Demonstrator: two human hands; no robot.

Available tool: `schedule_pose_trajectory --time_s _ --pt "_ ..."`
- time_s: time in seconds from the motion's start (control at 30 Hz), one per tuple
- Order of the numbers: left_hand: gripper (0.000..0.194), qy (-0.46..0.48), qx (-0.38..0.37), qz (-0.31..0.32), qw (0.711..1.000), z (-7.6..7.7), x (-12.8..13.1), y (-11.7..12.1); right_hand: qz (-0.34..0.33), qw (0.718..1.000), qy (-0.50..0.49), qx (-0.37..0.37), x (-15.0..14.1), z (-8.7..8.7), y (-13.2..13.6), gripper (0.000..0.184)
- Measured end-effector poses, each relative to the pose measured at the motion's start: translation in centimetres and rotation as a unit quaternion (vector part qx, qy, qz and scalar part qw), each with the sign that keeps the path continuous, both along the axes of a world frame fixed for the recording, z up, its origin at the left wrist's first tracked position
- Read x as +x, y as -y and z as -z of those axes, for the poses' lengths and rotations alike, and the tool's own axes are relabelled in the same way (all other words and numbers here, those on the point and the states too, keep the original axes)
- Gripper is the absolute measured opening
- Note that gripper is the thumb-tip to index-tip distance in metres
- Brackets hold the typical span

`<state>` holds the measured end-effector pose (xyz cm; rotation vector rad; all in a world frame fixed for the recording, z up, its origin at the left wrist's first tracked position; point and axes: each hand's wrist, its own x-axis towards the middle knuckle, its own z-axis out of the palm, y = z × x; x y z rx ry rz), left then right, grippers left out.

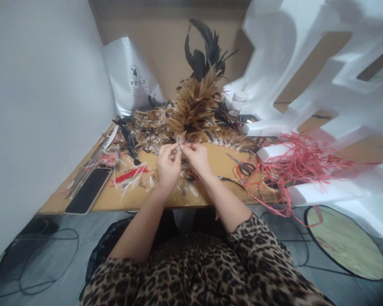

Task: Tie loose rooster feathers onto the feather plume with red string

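Both hands meet over the middle of a wooden table [115,199]. My left hand [167,165] and my right hand [197,158] are each pinched at the fingertips on a small pale feather [179,146] held between them. Just behind them lies a big heap of brown and black feathers [198,110], with tall black plumes rising at the back. Loose feather bits are scattered under my hands.
A black phone [88,190] lies at the table's left front edge, beside long thin metal tools. Scissors [242,165] and a tangle of red strips [293,165] sit to the right. White foam blocks [322,63] fill the right; a white bag [132,76] stands behind.
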<state>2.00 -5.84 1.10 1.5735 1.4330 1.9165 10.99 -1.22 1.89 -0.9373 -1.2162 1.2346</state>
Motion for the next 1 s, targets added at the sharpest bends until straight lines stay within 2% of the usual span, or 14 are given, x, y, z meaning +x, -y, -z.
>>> schedule_pose_trajectory --time_s 0.07,0.17,0.23,0.33,0.4,0.57,0.7,0.83,1.0 --pt "0.033 0.127 -0.044 0.063 0.989 -0.2 0.0 -0.2 -0.019 0.999 -0.044 -0.012 0.3 0.1 0.1 0.026" --pt "0.043 0.264 -0.106 0.136 0.949 -0.8 0.0 -0.4 -0.06 0.993 -0.094 -0.027 0.8 0.2 0.2 0.025" --pt "0.038 0.29 -0.132 0.177 0.931 -1.1 0.0 -0.4 -0.085 0.99 -0.104 -0.029 1.0 0.3 0.3 0.025" --pt "0.029 0.272 -0.148 0.218 0.926 -1.1 -0.1 -0.2 -0.123 0.987 -0.098 -0.017 1.2 0.5 0.3 0.025" --pt "0.026 0.255 -0.14 0.205 0.935 -0.9 -0.2 -0.1 -0.126 0.988 -0.09 -0.007 1.2 0.6 0.3 0.024" --pt "0.016 0.201 -0.079 0.11 0.97 -0.3 -0.2 0.0 -0.055 0.998 -0.024 0.005 0.8 0.4 0.7 0.025" --pt "0.018 0.092 -0.028 0.028 0.995 0.3 -0.3 0.1 0.012 0.996 0.054 0.069 0.1 0.5 1.4 0.025" --pt "0.022 -0.042 -0.013 -0.031 0.999 1.1 -0.7 0.0 0.056 0.987 0.098 0.117 -0.5 1.0 1.5 0.022" --pt "0.027 -0.102 -0.011 -0.078 0.992 1.5 -1.4 -0.5 0.045 0.975 0.16 0.15 -0.6 1.3 0.9 0.021"
